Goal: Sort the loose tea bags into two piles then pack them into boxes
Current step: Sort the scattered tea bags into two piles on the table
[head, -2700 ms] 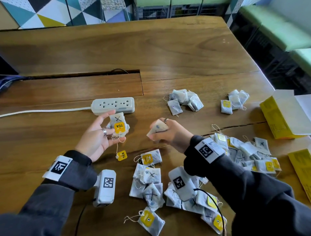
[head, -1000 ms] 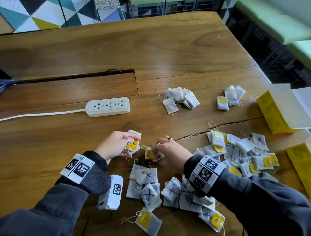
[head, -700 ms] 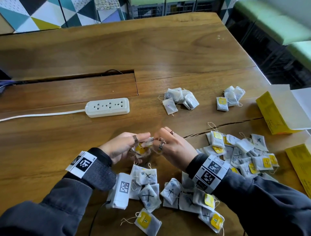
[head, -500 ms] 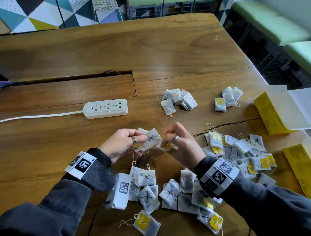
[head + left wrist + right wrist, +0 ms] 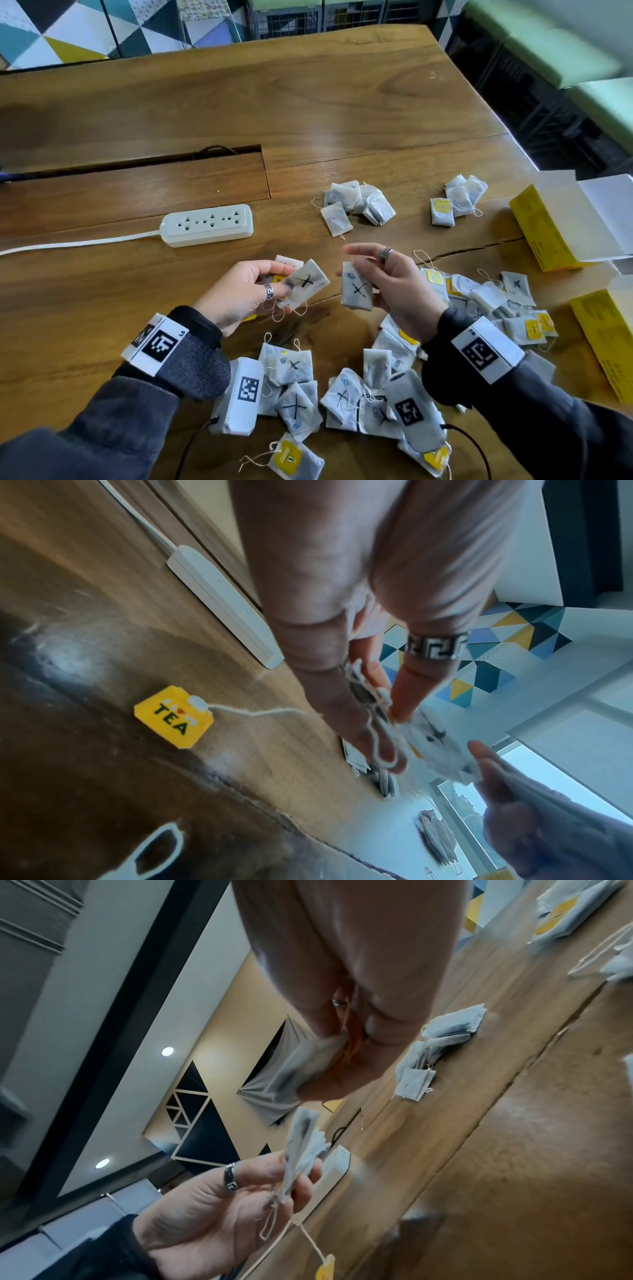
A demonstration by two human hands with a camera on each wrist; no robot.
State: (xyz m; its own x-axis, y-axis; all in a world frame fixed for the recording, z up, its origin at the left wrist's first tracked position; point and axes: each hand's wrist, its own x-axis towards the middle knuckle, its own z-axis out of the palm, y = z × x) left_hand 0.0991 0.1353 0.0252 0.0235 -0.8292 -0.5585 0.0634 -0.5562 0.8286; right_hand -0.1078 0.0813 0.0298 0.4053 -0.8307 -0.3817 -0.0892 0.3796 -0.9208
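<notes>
I am looking down at a wooden table point(image 5: 342, 102) with both hands raised just above its near half. My left hand point(image 5: 239, 294) pinches a small stack of tea bags point(image 5: 303, 284) between thumb and fingers; the top one is marked with a black X, and a yellow tag point(image 5: 173, 716) reading TEA hangs from the stack on a string. My right hand point(image 5: 394, 284) pinches a single tea bag point(image 5: 356, 289), also marked with an X, held upright beside the left hand's stack with a small gap between them.

Below my wrists, along the near edge, lies a loose heap of tea bags point(image 5: 294, 387), several showing X marks and some yellow tags. A second loose heap point(image 5: 489, 301) spreads out toward the right edge, just beyond my right wrist.

Farther from me, past my hands, sit two small sorted piles, well apart from each other: a left pile point(image 5: 356, 205) near the table's middle and a right pile point(image 5: 457, 202) closer to the right edge.

At the right edge stands an open yellow box point(image 5: 561, 226) with its white flap lifted, and a second yellow box point(image 5: 606, 339) lies nearer to me along the same edge.

A white power strip point(image 5: 209, 224) rests left of the sorted piles, its cord running off toward the left edge.
</notes>
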